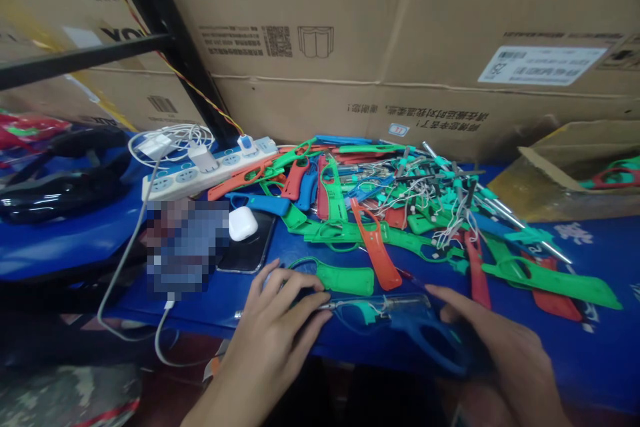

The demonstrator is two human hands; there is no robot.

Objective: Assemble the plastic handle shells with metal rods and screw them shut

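Observation:
My left hand lies on the blue tabletop near its front edge, fingers stretched out, tips touching a metal rod and the end of a blue plastic handle piece. My right hand rests on the other end of that blue piece, fingers partly curled over it. A green handle piece lies just beyond my left fingers. Behind it spreads a heap of green, orange and blue handle pieces and metal rods with wires.
A white power strip with chargers sits at the back left. A phone with a white earbud case lies beside a blurred patch. Cardboard boxes wall the back. An open carton stands at right.

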